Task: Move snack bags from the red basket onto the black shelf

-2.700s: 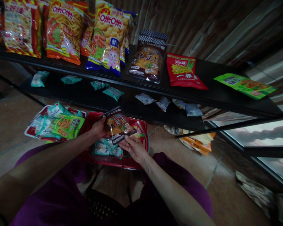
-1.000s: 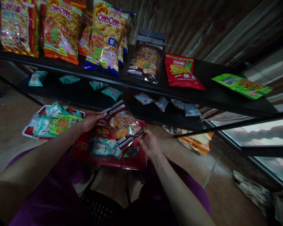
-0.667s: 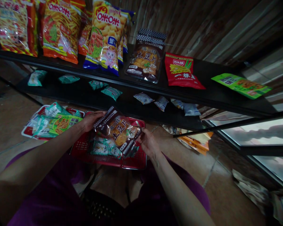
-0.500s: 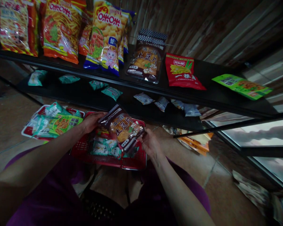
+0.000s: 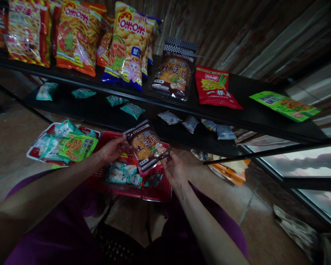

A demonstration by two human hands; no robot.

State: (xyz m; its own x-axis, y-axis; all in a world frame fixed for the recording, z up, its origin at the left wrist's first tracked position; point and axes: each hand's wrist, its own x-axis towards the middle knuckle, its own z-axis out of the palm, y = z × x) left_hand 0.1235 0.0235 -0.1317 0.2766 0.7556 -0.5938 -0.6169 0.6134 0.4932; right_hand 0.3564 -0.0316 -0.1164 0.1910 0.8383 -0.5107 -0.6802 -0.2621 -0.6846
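Observation:
A brown bag of potato chips (image 5: 147,145) is held tilted over the red basket (image 5: 156,191). My left hand (image 5: 113,149) is closed on the bag's left edge near its top. At the lower right corner, my right hand (image 5: 175,168) grips the same bag. Under it, small teal snack packets (image 5: 123,173) lie in the basket, with a red and yellow packet (image 5: 127,158) partly hidden. A similar brown bag (image 5: 173,70) leans upright on the upper shelf ahead.
The black upper shelf (image 5: 253,116) also carries orange snack bags (image 5: 78,36), a blue and yellow bag (image 5: 129,48), a red bag (image 5: 215,87) and a green bag (image 5: 287,105). Small packets (image 5: 169,117) lie on the lower shelf. A second basket (image 5: 33,156) stands left; orange packaging (image 5: 228,173) lies on the floor.
The brown chip bag has turned more upright and shifted slightly right. My left hand has moved right and a little down along its edge. The view has shifted slightly.

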